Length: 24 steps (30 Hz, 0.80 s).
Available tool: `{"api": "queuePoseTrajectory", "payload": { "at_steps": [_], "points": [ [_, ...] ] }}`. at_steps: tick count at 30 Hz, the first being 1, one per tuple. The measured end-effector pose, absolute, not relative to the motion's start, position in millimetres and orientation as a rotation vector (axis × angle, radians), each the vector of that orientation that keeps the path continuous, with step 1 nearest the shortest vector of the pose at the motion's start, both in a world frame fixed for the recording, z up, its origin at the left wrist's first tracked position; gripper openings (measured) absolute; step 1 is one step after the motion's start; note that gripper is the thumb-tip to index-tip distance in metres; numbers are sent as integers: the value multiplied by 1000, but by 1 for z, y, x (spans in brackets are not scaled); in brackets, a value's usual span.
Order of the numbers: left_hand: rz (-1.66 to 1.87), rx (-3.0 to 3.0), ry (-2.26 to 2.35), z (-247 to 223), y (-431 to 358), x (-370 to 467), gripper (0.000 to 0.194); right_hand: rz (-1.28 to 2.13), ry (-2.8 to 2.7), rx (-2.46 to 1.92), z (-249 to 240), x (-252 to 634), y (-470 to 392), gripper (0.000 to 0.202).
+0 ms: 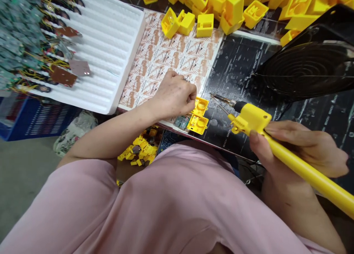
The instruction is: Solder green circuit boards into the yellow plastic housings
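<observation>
My right hand [312, 147] is wrapped round the handle of a yellow soldering iron [256, 117]. Its metal tip and a thin feed tube point left above the black mat. Curled fingers close my left hand [177, 93], which rests at the upper edge of two small open yellow plastic cases [198, 124]; anything pinched in it is hidden. Each case has a round grille of holes inside. A small green circuit board [181, 122] lies left of the lower case, partly under my left wrist.
A white ridged foam tray [110, 36] at left carries several wired circuit boards [22, 36]. Yellow cases [204, 25] pile along the back. A black fan [306, 69] stands at right. A blue crate [41, 117] and a box of yellow parts [141, 149] sit below the bench edge.
</observation>
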State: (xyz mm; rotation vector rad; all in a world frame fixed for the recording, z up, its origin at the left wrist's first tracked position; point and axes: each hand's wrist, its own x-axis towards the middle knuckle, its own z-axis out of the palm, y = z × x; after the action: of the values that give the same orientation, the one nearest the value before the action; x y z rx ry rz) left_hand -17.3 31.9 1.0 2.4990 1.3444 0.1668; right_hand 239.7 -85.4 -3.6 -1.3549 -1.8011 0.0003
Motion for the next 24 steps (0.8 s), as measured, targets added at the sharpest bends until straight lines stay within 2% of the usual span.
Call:
{"api": "queuePoseTrajectory", "payload": {
  "at_steps": [6,10,12,17,21,24],
  "points": [
    [154,2521,1325,1,32,-14,17,102,-1684,-1374,-13,239,-87,23],
    [131,2514,1330,4,34,-20,18,93,-1653,-1362,-18,241,-84,53],
    [191,2484,1334,13,38,-31,22,157,-1609,-1323,-20,245,-84,58],
    [323,2528,1120,30,37,-44,42,5,-1444,-1290,-23,262,-87,46],
    [49,2773,760,7,15,-23,59,-143,-1341,-1214,-26,272,-86,40],
    [-80,2828,798,2,-1,-30,54,-129,-1317,-1221,-29,274,-87,42]
  ]
}}
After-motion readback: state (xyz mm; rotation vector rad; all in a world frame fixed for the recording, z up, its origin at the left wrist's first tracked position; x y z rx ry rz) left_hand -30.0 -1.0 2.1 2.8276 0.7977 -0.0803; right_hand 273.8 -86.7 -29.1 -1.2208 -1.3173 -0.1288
